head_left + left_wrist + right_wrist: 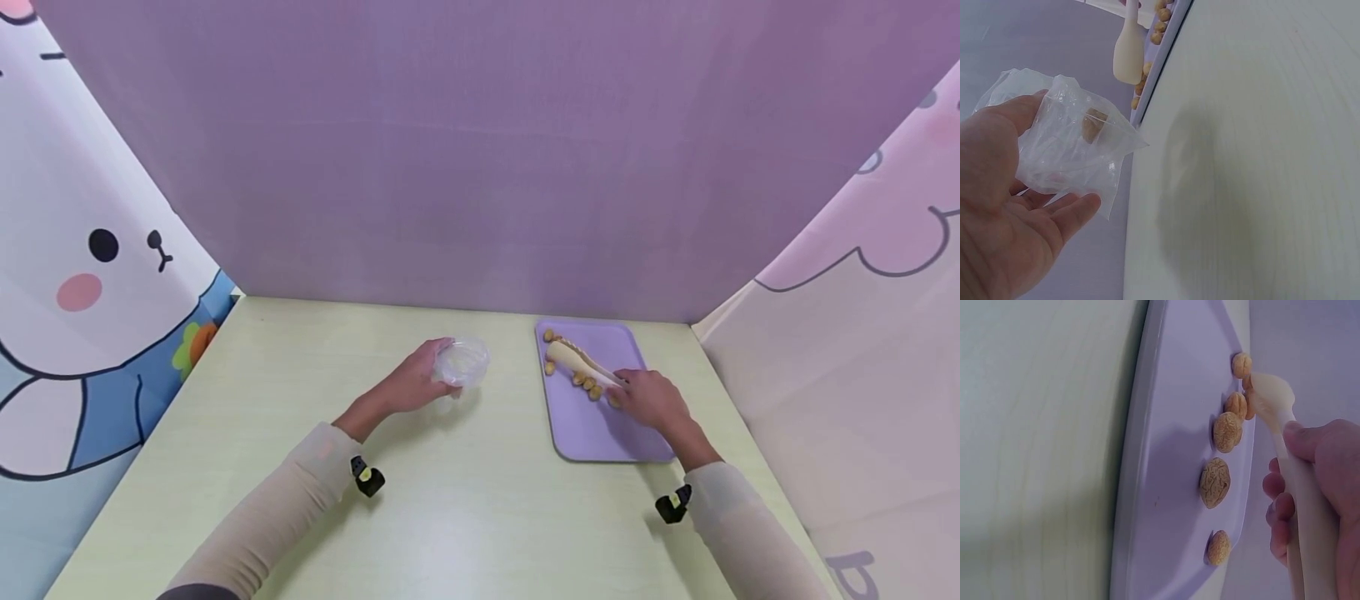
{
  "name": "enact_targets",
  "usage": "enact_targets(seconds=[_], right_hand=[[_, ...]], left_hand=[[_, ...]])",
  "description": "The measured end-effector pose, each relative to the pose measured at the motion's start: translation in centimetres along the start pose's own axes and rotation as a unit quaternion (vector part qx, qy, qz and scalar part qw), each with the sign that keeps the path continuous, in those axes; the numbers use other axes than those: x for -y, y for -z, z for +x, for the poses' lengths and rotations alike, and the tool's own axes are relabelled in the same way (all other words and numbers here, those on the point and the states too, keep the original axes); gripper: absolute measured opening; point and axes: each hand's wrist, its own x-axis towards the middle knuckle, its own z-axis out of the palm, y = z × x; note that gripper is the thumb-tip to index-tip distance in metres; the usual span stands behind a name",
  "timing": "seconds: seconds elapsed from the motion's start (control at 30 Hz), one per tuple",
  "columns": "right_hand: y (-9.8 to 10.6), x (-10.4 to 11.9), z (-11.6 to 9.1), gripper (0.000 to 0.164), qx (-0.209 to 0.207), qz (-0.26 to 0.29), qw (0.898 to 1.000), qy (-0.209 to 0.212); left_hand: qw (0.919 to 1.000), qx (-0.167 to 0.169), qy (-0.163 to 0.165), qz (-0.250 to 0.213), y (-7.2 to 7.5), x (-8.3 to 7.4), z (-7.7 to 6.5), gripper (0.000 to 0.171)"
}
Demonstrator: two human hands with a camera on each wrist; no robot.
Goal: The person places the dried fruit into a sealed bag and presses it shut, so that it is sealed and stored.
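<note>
Pale table [480, 500], walnuts [595, 392] on tray [592, 433], left grip [412, 380] holding bag [462, 362] (nut [1093, 125] inside), right grip [651, 398] clasping tongs [567, 357]

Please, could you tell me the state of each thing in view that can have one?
Plastic bag: crumpled, see-through, held above the table by the left grip.
Brown walnut: in the bag, seen through the plastic.
Tongs: held by the right grip over the tray; I cannot tell whether they pinch a nut.
Walnuts: on the tray, in their shells.
Tray: lying flat on the table.
</note>
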Motion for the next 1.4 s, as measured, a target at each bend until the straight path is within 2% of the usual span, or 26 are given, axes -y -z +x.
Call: enact_targets(seconds=[0.4, 0.63, 1.4], right_hand=[[0.5, 0.5, -0.3, 0.03, -0.034, 0.001, 0.999, 0.016], [1.0, 1.0, -0.4, 0.035, -0.044, 0.007, 0.999, 0.027], [4.5, 5.6, -1.3, 0.024, -0.068, 0.026, 0.992, 0.1]], left_hand=[[1.0, 0.0, -0.005, 0.006, 0.0, 0.2, -0.1, 0.089], [1.0, 0.0, -0.004, 0.007, -0.1, 0.3, -0.1, 0.089], [1.0, 0.007, -0.003, 0.006, -0.6, -0.2, -0.1, 0.089]])
